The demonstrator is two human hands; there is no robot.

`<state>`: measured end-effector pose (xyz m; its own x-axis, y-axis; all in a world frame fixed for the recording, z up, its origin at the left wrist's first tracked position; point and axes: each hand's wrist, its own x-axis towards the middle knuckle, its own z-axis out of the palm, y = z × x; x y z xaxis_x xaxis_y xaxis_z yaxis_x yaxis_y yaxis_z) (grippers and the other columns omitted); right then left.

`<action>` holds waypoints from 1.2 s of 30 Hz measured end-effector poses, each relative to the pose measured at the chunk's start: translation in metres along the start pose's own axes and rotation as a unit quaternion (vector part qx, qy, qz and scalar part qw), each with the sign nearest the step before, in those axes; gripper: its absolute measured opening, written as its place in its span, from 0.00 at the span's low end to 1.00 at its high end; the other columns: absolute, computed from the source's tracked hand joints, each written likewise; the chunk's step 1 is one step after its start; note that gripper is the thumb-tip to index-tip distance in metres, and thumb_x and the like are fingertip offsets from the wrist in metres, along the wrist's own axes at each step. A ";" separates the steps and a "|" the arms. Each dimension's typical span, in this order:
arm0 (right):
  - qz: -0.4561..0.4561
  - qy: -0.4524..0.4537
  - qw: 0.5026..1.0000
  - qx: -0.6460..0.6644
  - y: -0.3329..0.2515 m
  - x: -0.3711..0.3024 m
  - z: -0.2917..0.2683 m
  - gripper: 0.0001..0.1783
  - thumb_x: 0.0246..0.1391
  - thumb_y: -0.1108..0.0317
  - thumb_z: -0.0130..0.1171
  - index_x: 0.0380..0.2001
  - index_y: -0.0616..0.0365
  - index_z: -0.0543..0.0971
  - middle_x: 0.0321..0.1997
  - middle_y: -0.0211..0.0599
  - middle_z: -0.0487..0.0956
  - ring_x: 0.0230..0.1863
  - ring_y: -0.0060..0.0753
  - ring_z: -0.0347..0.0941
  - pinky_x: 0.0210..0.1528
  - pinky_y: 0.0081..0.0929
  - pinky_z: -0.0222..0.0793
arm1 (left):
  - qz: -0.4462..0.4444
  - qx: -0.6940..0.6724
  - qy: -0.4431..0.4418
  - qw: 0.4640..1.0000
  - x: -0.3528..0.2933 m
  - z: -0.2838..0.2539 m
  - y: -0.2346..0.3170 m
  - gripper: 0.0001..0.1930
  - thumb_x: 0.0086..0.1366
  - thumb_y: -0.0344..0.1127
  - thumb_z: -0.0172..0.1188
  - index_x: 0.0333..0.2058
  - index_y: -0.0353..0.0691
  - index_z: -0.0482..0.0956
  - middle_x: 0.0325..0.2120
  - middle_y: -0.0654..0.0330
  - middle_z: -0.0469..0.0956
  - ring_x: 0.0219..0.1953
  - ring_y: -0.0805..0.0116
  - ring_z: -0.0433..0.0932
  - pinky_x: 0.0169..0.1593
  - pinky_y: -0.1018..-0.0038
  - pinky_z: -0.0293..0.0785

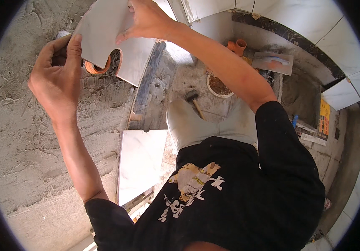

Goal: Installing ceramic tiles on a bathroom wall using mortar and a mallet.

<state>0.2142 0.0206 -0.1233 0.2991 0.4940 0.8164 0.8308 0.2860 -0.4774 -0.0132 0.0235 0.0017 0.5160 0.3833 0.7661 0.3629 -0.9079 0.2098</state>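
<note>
A pale marbled tile [104, 29] with a rounded notch in its lower edge stands against the rough cement wall. Its notch lies around part of an orange pipe end [92, 69]. My left hand [60, 69] pinches the tile's left edge, thumb on the face; its other fingers are partly hidden behind. My right hand [150, 21] rests on the tile's face above the notch, thumb and fingers spread apart. The tile's top runs out of view.
A hammer [193, 98] lies by my knees, near a round bucket [219, 85] of dark material. Another orange pipe fitting [238, 46] and a flat trowel [274, 62] are farther right. A cut white tile [140, 163] leans at my left side. A yellow box [324, 119] lies right.
</note>
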 end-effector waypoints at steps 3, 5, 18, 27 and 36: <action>0.016 -0.018 1.000 -0.001 -0.001 0.004 -0.001 0.51 0.22 0.47 0.83 0.44 0.71 0.70 0.46 0.59 0.70 0.49 0.60 0.69 0.53 0.47 0.68 | -0.012 0.015 -0.002 1.000 0.005 0.001 -0.009 0.14 0.62 0.39 0.70 0.39 0.33 0.86 0.25 0.61 0.84 0.27 0.80 0.79 0.34 0.82 0.75; 0.021 -0.027 0.999 0.006 -0.004 0.009 0.001 0.51 0.22 0.46 0.84 0.43 0.71 0.70 0.46 0.59 0.70 0.50 0.60 0.69 0.53 0.47 0.68 | -0.001 -0.002 -0.003 1.000 0.008 -0.001 -0.014 0.14 0.62 0.40 0.70 0.39 0.34 0.86 0.25 0.62 0.84 0.27 0.80 0.80 0.34 0.82 0.76; 0.022 -0.040 0.999 -0.022 0.005 0.030 0.005 0.49 0.18 0.45 0.84 0.38 0.71 0.73 0.43 0.61 0.74 0.48 0.60 0.72 0.52 0.46 0.69 | 0.003 0.021 0.023 0.999 0.023 0.006 -0.024 0.13 0.62 0.41 0.70 0.38 0.38 0.87 0.25 0.64 0.85 0.28 0.82 0.79 0.35 0.82 0.75; 0.036 -0.073 0.997 -0.003 0.007 0.035 0.006 0.51 0.18 0.45 0.84 0.42 0.71 0.73 0.46 0.62 0.74 0.49 0.60 0.72 0.54 0.46 0.68 | -0.011 0.024 0.030 0.999 0.022 0.007 -0.033 0.13 0.61 0.42 0.71 0.38 0.37 0.87 0.26 0.64 0.85 0.29 0.81 0.79 0.36 0.81 0.75; 0.029 -0.141 0.988 -0.052 0.007 0.051 0.016 0.54 0.22 0.37 0.80 0.42 0.76 0.75 0.47 0.62 0.76 0.53 0.59 0.73 0.56 0.44 0.71 | -0.047 0.036 0.027 0.998 0.036 0.003 -0.048 0.14 0.61 0.43 0.70 0.37 0.38 0.87 0.27 0.62 0.85 0.31 0.79 0.81 0.38 0.78 0.76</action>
<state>0.2276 0.0611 -0.0897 0.2172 0.7198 0.6594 0.8646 0.1716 -0.4722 -0.0095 0.0819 0.0175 0.4353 0.4553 0.7767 0.4636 -0.8529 0.2401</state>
